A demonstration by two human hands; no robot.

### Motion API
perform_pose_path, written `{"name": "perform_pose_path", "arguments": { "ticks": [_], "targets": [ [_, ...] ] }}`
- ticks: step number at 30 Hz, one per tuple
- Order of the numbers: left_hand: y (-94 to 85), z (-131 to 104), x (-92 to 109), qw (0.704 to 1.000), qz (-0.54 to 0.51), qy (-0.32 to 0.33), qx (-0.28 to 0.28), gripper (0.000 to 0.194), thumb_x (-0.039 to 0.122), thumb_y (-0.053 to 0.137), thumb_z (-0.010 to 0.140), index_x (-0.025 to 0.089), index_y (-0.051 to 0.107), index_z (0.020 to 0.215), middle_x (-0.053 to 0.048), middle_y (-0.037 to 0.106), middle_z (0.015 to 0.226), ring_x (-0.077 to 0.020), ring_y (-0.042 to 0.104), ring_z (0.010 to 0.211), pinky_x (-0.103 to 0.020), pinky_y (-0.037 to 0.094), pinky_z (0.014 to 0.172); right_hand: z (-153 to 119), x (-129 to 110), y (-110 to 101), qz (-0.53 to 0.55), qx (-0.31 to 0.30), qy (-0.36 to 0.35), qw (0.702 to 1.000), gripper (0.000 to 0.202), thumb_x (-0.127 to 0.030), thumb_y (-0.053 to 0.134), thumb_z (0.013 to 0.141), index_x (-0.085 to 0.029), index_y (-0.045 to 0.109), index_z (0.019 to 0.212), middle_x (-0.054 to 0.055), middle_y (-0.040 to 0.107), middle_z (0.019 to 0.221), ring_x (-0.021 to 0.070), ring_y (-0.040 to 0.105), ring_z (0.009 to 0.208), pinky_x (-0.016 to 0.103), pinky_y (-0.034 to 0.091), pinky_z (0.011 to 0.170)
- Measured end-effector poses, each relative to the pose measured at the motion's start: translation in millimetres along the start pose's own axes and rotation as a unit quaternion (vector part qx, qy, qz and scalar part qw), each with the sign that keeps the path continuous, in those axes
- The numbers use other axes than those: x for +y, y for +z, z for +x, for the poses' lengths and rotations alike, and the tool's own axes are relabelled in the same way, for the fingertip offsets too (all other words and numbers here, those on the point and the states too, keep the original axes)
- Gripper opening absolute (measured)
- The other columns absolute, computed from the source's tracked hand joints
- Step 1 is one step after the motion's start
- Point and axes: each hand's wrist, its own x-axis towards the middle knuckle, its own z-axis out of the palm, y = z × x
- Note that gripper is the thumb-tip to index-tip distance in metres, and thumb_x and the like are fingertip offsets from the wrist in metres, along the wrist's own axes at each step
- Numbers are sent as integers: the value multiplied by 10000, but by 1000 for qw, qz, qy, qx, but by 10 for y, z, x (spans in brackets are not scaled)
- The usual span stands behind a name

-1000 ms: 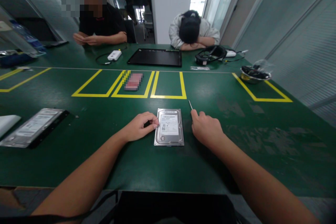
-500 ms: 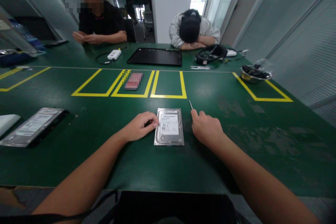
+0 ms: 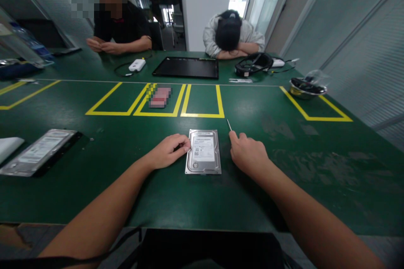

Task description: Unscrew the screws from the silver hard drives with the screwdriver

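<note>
A silver hard drive [image 3: 203, 151] with a white label lies flat on the green table [image 3: 195, 201] in front of me. At its left edge rests my left hand [image 3: 172, 150], fingers curled and thumb and fingertips together against the metal side. My right hand [image 3: 248, 151] lies on the table a little right of the drive, apart from it. It is closed around a screwdriver [image 3: 229, 125], whose thin metal shaft points forward and slightly left; its handle is hidden in the fist.
At left lies another hard drive [image 3: 41, 151] beside a white object [image 3: 11, 147]. Yellow tape frames [image 3: 202, 115] mark the table ahead; one holds a blurred red item [image 3: 160, 97]. A metal bowl [image 3: 307, 89] stands far right, a dark panel [image 3: 186, 67] farther back. Two people sit opposite.
</note>
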Motion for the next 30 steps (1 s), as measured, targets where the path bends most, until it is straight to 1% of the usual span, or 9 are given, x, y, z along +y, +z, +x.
{"name": "perform_pose_path", "arguments": {
  "ticks": [7, 11, 17, 20, 21, 23, 25, 27, 30],
  "targets": [
    [-1, 4, -21, 1000, -4, 4, 2, 188, 309, 487, 963, 170, 595, 899, -18, 606, 867, -147, 544, 793, -292, 406, 753, -8, -1, 14, -2, 4, 1, 1000, 244, -205, 396, 941, -178, 507, 1156, 118, 644, 953, 298, 711, 794, 366, 522, 601],
    [10, -8, -55, 1000, -22, -7, 3, 150, 286, 511, 948, 175, 605, 914, -16, 612, 882, -147, 550, 804, -293, 413, 764, -5, 13, -7, 6, 25, 12, 1000, 221, -208, 382, 947, -184, 495, 1135, 106, 635, 938, 274, 698, 777, 337, 493, 597],
    [-15, -20, -51, 995, -91, -46, -8, 139, 281, 530, 929, 173, 607, 968, -22, 622, 916, -153, 562, 832, -293, 438, 768, 21, 88, -115, 47, 118, 42, 991, 180, -262, 391, 954, -182, 506, 1067, 97, 633, 957, 229, 644, 766, 287, 412, 579],
    [-28, -17, -46, 992, -113, -59, -15, 145, 289, 545, 917, 169, 604, 971, -17, 609, 896, -150, 551, 815, -288, 439, 755, 49, 168, -158, 109, 187, 39, 976, 205, -295, 440, 936, -167, 537, 1063, 100, 647, 974, 216, 621, 791, 298, 421, 625],
    [-29, -15, -46, 991, -117, -61, -16, 148, 292, 547, 914, 168, 604, 971, -16, 606, 891, -150, 547, 812, -288, 438, 752, 58, 199, -168, 142, 218, 29, 965, 219, -301, 458, 930, -159, 549, 1069, 99, 651, 977, 211, 617, 814, 305, 436, 666],
    [-27, -10, -49, 990, -122, -64, -18, 153, 298, 550, 910, 166, 605, 966, -16, 603, 885, -151, 543, 809, -290, 437, 751, 69, 253, -187, 216, 284, 8, 934, 241, -313, 487, 921, -146, 574, 1072, 90, 656, 967, 197, 607, 840, 314, 457, 743],
    [-22, -5, -51, 990, -123, -63, -20, 154, 297, 552, 907, 163, 605, 960, -17, 604, 881, -150, 541, 805, -292, 437, 750, 69, 285, -208, 291, 334, 3, 897, 260, -341, 526, 908, -151, 600, 1068, 66, 651, 911, 174, 589, 779, 315, 469, 741],
    [-17, -3, -53, 990, -122, -62, -20, 152, 293, 553, 904, 161, 606, 957, -19, 605, 881, -150, 541, 803, -294, 438, 749, 62, 283, -236, 376, 358, 3, 855, 267, -375, 563, 893, -169, 618, 1054, 39, 636, 862, 157, 568, 711, 315, 479, 696],
    [-12, -4, -54, 991, -121, -60, -20, 150, 288, 550, 905, 159, 606, 956, -18, 602, 872, -147, 540, 792, -290, 438, 741, 64, 214, -291, 523, 352, -26, 776, 256, -398, 583, 887, -185, 616, 1025, 33, 631, 893, 143, 586, 723, 300, 500, 662]
  ]
}}
